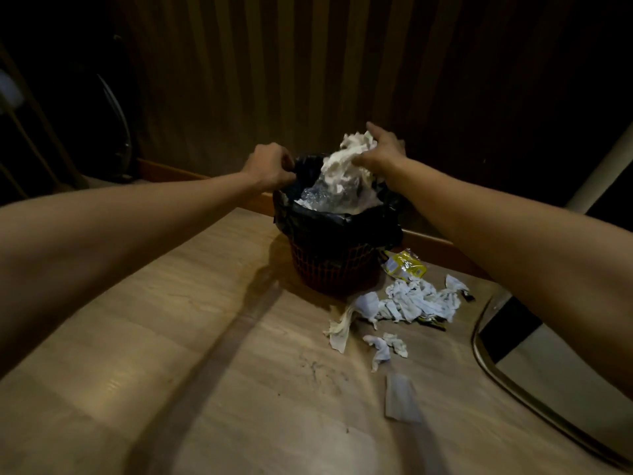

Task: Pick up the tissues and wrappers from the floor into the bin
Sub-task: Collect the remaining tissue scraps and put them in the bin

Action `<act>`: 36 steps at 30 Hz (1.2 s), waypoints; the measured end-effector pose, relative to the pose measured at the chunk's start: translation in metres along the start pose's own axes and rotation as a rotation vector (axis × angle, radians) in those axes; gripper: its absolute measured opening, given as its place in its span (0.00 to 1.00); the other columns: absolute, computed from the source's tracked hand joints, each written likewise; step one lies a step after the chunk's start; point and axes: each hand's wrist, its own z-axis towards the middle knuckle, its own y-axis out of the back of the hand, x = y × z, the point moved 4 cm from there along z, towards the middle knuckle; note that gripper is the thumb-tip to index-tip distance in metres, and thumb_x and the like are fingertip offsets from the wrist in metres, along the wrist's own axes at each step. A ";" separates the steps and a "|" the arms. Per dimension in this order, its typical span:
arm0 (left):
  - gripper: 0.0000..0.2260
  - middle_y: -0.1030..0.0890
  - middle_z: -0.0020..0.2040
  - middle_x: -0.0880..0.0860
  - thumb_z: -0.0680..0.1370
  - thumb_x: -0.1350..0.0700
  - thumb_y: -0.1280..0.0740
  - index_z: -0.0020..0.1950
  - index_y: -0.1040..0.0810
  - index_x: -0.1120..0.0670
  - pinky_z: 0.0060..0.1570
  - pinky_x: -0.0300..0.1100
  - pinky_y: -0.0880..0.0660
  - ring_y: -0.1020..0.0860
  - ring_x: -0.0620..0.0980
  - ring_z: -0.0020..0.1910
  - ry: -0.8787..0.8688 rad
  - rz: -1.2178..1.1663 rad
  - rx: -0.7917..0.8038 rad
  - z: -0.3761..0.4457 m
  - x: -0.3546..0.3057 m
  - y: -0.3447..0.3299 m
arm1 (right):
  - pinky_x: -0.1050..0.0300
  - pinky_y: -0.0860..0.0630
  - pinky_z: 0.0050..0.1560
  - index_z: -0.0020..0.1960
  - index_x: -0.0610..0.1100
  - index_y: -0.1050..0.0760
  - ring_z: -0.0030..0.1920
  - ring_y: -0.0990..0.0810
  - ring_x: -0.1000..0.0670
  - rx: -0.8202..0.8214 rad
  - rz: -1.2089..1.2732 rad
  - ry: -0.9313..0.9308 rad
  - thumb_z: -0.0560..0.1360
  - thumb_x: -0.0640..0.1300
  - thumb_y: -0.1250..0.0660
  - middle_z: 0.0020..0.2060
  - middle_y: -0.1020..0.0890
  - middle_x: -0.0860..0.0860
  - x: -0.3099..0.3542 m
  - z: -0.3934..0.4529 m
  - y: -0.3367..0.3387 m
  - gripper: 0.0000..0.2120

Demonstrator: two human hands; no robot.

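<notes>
A small red mesh bin [334, 269] with a black liner [342, 228] stands on the wooden floor by the wall. My left hand [269, 166] grips the liner's rim at the bin's left. My right hand [382, 150] holds a bunch of white tissues [344, 162] over the bin's mouth, above clear plastic [322, 198] lying inside. On the floor to the bin's right lie a pile of white tissues [416, 301], a yellow wrapper [406, 264], a cream tissue [340, 329], two small crumpled tissues [387, 346] and a flat grey piece [400, 399].
A dark wood-panelled wall [308, 80] with a skirting board runs behind the bin. A curved metal-edged object [496, 365] sits at the right on the floor. A pale post [603, 166] rises at the far right. Dark furniture fills the left corner.
</notes>
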 end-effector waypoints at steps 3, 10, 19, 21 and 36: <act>0.12 0.16 0.54 0.57 0.74 0.56 0.26 0.57 0.18 0.56 0.52 0.48 0.18 0.18 0.54 0.52 -0.019 0.033 0.020 -0.013 0.005 -0.001 | 0.43 0.44 0.79 0.79 0.51 0.40 0.80 0.48 0.40 0.031 -0.018 -0.022 0.73 0.37 0.26 0.79 0.42 0.44 0.001 0.003 -0.011 0.40; 0.11 0.16 0.54 0.53 0.75 0.53 0.27 0.56 0.18 0.53 0.51 0.44 0.20 0.18 0.51 0.52 -0.115 0.106 0.065 -0.036 -0.007 -0.007 | 0.49 0.26 0.69 0.77 0.44 0.37 0.71 0.28 0.42 -0.003 0.012 -0.025 0.73 0.32 0.31 0.74 0.33 0.43 0.001 -0.003 -0.018 0.35; 0.09 0.15 0.49 0.50 0.75 0.50 0.31 0.55 0.21 0.49 0.46 0.51 0.18 0.16 0.51 0.49 -0.351 0.151 0.139 -0.072 -0.064 -0.049 | 0.50 0.24 0.65 0.62 0.45 0.21 0.66 0.24 0.46 -0.138 -0.210 0.091 0.74 0.41 0.28 0.65 0.23 0.45 -0.058 -0.012 0.041 0.16; 0.09 0.15 0.48 0.50 0.74 0.49 0.32 0.54 0.22 0.49 0.42 0.45 0.22 0.17 0.53 0.48 -0.419 0.163 0.115 -0.075 -0.080 -0.061 | 0.52 0.22 0.61 0.59 0.45 0.21 0.63 0.23 0.48 -0.128 -0.229 0.086 0.75 0.41 0.28 0.62 0.22 0.46 -0.084 -0.016 0.055 0.13; 0.18 0.20 0.59 0.57 0.76 0.46 0.32 0.62 0.23 0.53 0.50 0.50 0.21 0.20 0.61 0.56 -0.456 0.350 0.612 -0.118 -0.137 -0.229 | 0.55 0.24 0.48 0.65 0.43 0.24 0.56 0.19 0.43 0.244 -0.763 -0.185 0.74 0.41 0.28 0.59 0.20 0.43 -0.274 -0.047 0.073 0.20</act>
